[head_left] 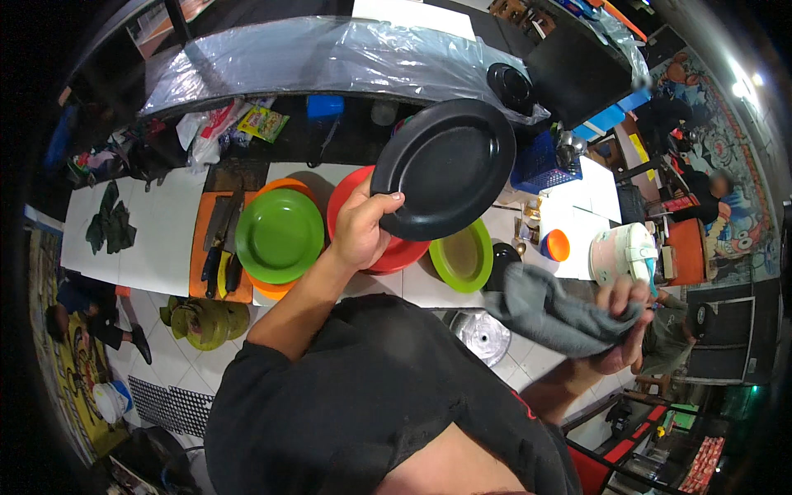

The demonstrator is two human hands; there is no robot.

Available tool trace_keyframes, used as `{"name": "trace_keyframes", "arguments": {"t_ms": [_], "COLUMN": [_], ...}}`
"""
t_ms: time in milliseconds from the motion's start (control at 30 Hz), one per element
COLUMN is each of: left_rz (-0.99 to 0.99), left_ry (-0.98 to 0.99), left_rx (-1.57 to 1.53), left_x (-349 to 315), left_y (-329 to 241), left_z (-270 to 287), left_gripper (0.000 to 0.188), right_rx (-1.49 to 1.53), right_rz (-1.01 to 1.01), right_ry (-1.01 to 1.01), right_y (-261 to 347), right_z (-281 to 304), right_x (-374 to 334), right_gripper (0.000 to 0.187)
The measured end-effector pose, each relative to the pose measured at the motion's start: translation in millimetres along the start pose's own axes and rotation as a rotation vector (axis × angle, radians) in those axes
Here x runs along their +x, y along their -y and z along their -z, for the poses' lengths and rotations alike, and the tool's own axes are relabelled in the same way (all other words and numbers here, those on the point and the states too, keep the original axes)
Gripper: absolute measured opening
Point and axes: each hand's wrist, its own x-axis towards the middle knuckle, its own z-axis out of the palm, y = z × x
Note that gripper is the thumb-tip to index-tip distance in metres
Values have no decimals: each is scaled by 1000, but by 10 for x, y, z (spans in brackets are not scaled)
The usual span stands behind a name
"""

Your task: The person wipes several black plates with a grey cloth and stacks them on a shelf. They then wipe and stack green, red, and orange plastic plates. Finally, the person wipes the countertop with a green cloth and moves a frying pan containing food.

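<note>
My left hand [365, 224] grips the rim of a black oval plate [450, 169], thumb on its upper face, and holds it tilted above the counter. Off to the right, my right hand [624, 326] is closed on a grey cloth [561, 309], which hangs loose and is blurred at its free end. Under the black plate sits a red plate [400, 256], partly hidden by it and by my left hand. Left of my left forearm lies a green plate [280, 238] on top of orange plates [272, 290]. A lime-green oval plate [464, 262] is between my hands.
Knives [221, 239] lie on an orange cutting board [200, 268] at the left. A blue basket [540, 169], an orange bowl [558, 245] and a pale lidded container [619, 252] stand at the right. Below the counter are a green gas cylinder [206, 322] and a round metal lid [481, 334].
</note>
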Motion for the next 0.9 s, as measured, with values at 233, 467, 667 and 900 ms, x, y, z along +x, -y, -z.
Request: {"name": "trace_keyframes", "arguments": {"t_ms": [233, 467, 667, 900], "left_rz": [87, -172, -94, -9], "left_ry": [146, 8, 51, 272], "left_rx": [272, 456, 672, 1129], "left_x": [-391, -461, -567, -476], "left_y": [663, 185, 311, -1], "left_z": [828, -14, 159, -73], "left_gripper": [52, 46, 37, 31], "right_rx": [-1036, -1601, -1301, -1397], "right_rz": [303, 464, 206, -34], "right_ry": [732, 174, 885, 800], "right_y": [-1421, -1632, -1642, -1475], "right_z": [-1015, -395, -745, -239], "right_x": [37, 626, 106, 299], "right_gripper": [74, 81, 69, 65]}}
